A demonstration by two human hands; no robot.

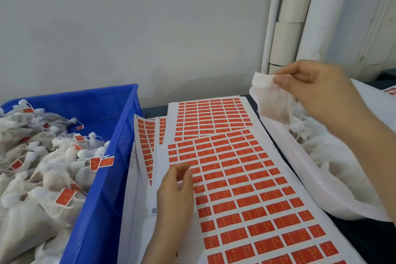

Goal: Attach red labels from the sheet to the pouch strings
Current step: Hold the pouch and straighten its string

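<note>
Right hand at two o'clock pinches the top of a white pouch, which hangs toward seven o'clock from the fingertips; left hand at six o'clock curls thumb and forefinger onto the label sheet, whether gripping a label I cannot tell; blue bin of labelled pouches at nine o'clock; white bag of pouches at three o'clock.
</note>
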